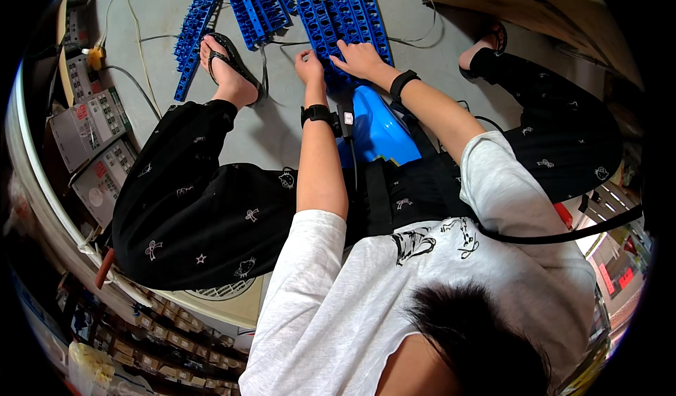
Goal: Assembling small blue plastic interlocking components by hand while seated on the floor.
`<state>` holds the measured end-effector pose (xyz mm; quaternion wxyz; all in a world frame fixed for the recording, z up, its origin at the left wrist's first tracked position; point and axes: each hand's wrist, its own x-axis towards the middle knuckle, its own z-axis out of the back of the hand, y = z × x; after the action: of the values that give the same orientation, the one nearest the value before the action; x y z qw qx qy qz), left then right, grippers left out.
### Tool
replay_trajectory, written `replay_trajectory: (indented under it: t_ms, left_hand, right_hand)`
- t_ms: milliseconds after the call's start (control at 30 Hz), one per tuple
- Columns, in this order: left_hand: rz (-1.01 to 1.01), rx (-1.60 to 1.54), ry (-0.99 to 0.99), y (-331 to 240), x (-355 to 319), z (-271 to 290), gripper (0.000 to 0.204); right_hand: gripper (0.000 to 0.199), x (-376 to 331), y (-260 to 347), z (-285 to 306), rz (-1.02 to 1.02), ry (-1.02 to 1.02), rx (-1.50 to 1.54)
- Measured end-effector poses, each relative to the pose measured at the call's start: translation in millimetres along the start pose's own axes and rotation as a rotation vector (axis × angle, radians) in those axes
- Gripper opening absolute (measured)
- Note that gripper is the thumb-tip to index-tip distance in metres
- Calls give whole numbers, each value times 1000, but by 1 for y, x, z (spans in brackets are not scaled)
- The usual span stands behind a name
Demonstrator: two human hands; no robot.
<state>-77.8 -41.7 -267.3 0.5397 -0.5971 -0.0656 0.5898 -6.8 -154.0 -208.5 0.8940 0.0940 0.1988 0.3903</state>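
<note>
Smooth grey floor (271, 142) bears perforated blue strips (325, 28) at both hands (310, 68) (362, 60).

No words or numbers can be read clearly. Small print and red marks stand on the grey boxes (79, 132) at left; a pale label (348, 118) sits on the black device (346, 131) at centre; red patches (625, 278) at far right are blurred.

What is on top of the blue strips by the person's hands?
The right hand lies over the near part of the blue strips; the left hand is at their left edge. What the right hand covers cannot be seen.
</note>
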Motion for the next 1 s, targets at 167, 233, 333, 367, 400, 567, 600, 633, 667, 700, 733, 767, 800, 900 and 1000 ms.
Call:
replay_trajectory:
  t_ms: [167,233,333,367,400,567,600,633,667,700,733,767,800,900,1000]
  left_hand:
    - [-85,171,-90,-11,-8,2,19]
    - [-170,320,-155,-19,-11,0,21]
    - [-157,366,-246,-42,-23,-9,23]
    - [-193,384,-308,-47,-24,-7,22]
    - [-208,416,-401,-41,-19,10,22]
    - [-335,289,-434,-69,-28,-7,20]
    - [-330,286,-434,-72,-28,-10,20]
    - [-338,239,-410,-77,-29,-15,19]
    - [-336,200,-402,-76,-28,-12,18]
    - [-348,180,-395,-77,-28,-10,17]
    - [-342,208,-424,-69,-22,2,17]
    - [-330,217,-449,-61,-17,13,17]
    - [-326,168,-421,-67,-19,3,16]
    - [-330,63,-286,-75,-24,-14,19]
    - [-390,-319,-143,-68,9,1,28]
  right_hand:
    - [37,30,-1,13,106,-286,23]
    - [33,63,-3,27,88,-412,37]
    - [32,121,-10,52,-31,-485,109]
    - [36,139,-3,58,-56,-674,124]
    - [36,144,30,68,-175,-409,308]
    - [53,213,-2,77,-398,-206,316]
    - [57,219,-8,76,-402,-247,294]
    - [58,223,-19,80,-398,-210,282]
    - [59,223,-17,83,-383,-158,278]
    - [55,220,-15,86,-351,-154,299]
    - [55,219,1,82,-337,-132,330]
    - [52,215,17,81,-285,-84,378]
    - [50,216,4,92,-257,-76,362]
    - [48,206,-10,121,-264,-242,265]
    - [45,195,24,129,-224,-332,288]
